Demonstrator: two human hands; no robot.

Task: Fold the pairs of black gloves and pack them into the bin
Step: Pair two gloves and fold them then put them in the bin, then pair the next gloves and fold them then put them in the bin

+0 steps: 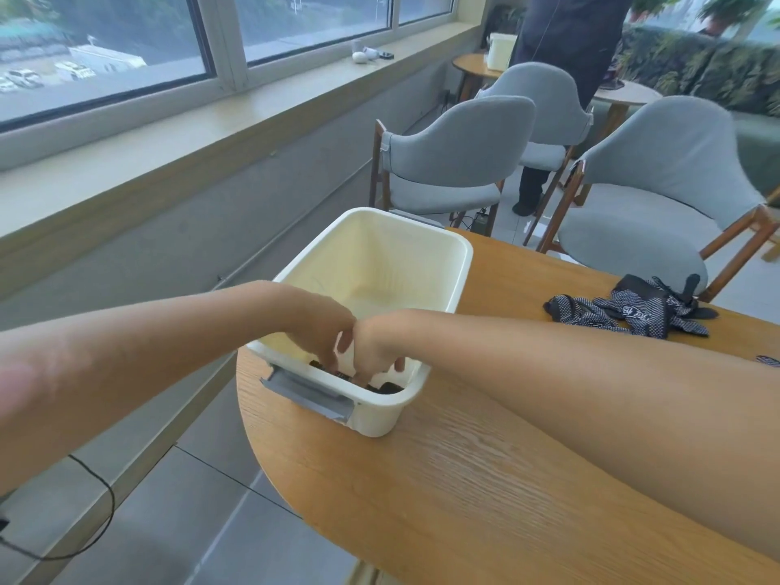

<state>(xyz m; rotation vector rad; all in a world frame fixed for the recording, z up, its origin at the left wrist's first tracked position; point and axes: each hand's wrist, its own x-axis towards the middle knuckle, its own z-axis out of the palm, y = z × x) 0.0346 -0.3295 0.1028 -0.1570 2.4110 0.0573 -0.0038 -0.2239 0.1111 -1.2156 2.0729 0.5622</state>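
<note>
Down inside the bin (458, 263), both hands' (363, 344) curled fingers press onto dark folded gloves (386, 387).

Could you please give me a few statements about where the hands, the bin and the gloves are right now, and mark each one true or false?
1. Both the left hand and the right hand reach down into the cream bin. True.
2. The bin stands on the floor beside the table. False: it stands on the wooden table, at its end near the window.
3. A loose pile of black gloves lies on the table, apart from the bin. True.
4. The bin is filled to the rim with gloves. False: only a little dark fabric shows low inside, under the hands.
5. The grey chairs are stacked on the table. False: they stand on the floor beyond it.
</note>
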